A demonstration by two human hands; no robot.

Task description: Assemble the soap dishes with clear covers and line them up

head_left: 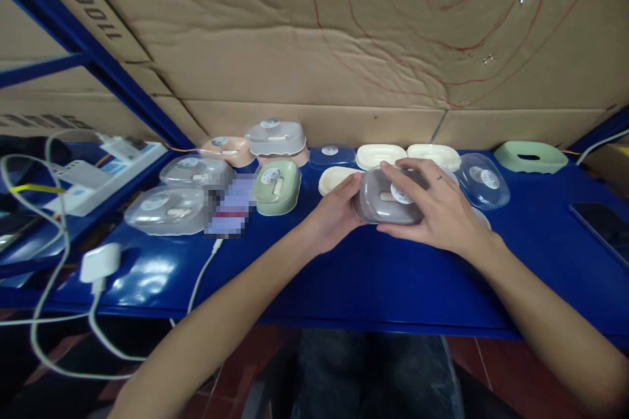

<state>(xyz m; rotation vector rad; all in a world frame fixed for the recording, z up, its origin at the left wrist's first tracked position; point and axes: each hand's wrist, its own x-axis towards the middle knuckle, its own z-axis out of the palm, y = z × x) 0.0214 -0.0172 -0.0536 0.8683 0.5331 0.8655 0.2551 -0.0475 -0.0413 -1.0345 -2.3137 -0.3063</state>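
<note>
Both hands are closed around a grey soap box with a clear lid (pixel 381 209), held above the blue table. It carries a round label and a small beige tab on top, both partly behind fingers. My left hand (pixel 337 215) grips its left side. My right hand (pixel 437 213) wraps over the top and right side, thumb along the near edge. Just behind them lie cream soap-dish parts (pixel 381 156), one of them (pixel 334 181) partly covered by my left hand. A loose clear lid with a label (pixel 484 181) rests right of my right hand.
Lidded boxes in grey (pixel 167 206), green (pixel 278 186) and peach (pixel 230 150) stand at the left around a blurred-out phone (pixel 228 206) on a cable. A green shell (pixel 531 156) and dark phone (pixel 602 229) lie right. A power strip (pixel 108 177) and white charger (pixel 100 263) are far left.
</note>
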